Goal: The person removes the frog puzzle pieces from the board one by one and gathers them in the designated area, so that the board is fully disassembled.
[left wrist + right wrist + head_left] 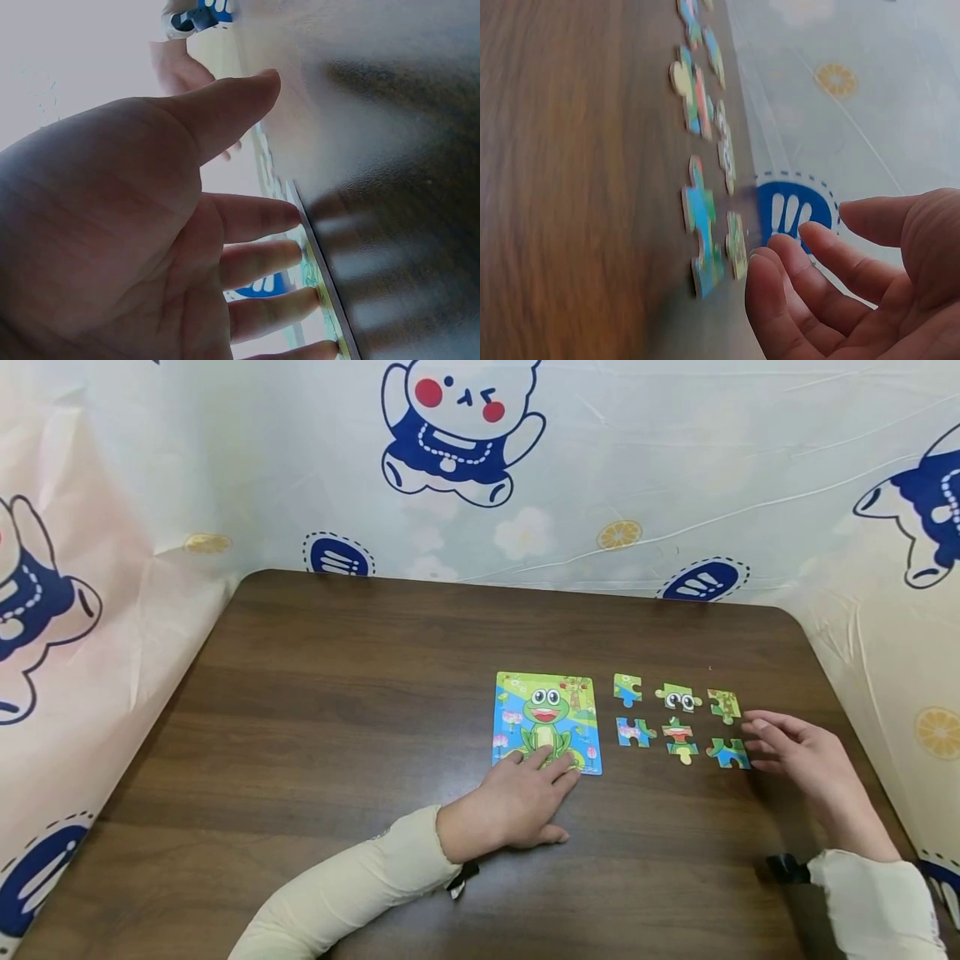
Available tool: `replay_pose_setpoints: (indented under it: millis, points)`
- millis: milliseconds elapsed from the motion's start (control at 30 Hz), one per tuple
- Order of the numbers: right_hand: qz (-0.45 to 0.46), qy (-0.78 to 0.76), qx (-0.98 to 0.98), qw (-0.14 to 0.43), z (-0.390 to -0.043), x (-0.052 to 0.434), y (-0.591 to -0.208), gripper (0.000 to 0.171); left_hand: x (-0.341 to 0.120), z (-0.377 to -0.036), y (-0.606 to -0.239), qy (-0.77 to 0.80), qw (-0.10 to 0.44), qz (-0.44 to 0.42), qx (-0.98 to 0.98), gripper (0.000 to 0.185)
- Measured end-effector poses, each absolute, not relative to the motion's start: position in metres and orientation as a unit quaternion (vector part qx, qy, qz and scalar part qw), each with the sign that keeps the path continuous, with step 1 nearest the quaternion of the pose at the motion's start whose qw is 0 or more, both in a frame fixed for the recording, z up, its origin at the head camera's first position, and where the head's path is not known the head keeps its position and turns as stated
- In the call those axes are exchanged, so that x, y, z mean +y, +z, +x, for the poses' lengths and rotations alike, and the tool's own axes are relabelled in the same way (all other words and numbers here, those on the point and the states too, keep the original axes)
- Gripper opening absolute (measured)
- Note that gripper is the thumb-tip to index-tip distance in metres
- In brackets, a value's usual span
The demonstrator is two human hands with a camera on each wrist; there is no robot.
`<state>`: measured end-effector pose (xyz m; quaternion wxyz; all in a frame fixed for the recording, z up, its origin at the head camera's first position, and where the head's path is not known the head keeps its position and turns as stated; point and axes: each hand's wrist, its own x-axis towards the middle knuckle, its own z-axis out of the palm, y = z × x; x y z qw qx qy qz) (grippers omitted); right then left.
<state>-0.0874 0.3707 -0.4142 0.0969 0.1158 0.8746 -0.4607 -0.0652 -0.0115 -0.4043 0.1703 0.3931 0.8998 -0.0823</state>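
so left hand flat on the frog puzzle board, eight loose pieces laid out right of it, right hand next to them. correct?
Not eight: the head view shows six loose pieces, in two rows of three. The rest holds: left hand on the frog puzzle board, right hand beside the pieces.

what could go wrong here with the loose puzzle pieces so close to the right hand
The right hand hovers open beside the six loose pieces; its fingers could nudge the nearest piece out of its neat row. The left hand only rests flat on the frog picture, so that card might slide on the smooth table if pushed.
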Motion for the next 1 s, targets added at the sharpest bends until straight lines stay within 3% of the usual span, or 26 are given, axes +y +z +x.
replay_pose_setpoints:
  millis: [133,467,1000]
  points:
    - [0.113,-0.462,0.873,0.104,-0.098,0.349,-0.414,0.059,-0.014,-0.065,-0.404,-0.079,0.172,0.390,0.901,0.082]
    - [0.059,-0.482,0.865,0.129,-0.126,0.288,-0.410,0.056,-0.022,-0.074,-0.396,-0.043,0.175,0.381,0.907,0.082]
    - [0.018,-0.536,0.826,0.174,-0.149,0.217,-0.405,0.049,-0.078,-0.141,-0.390,0.057,0.249,0.212,0.943,0.097]
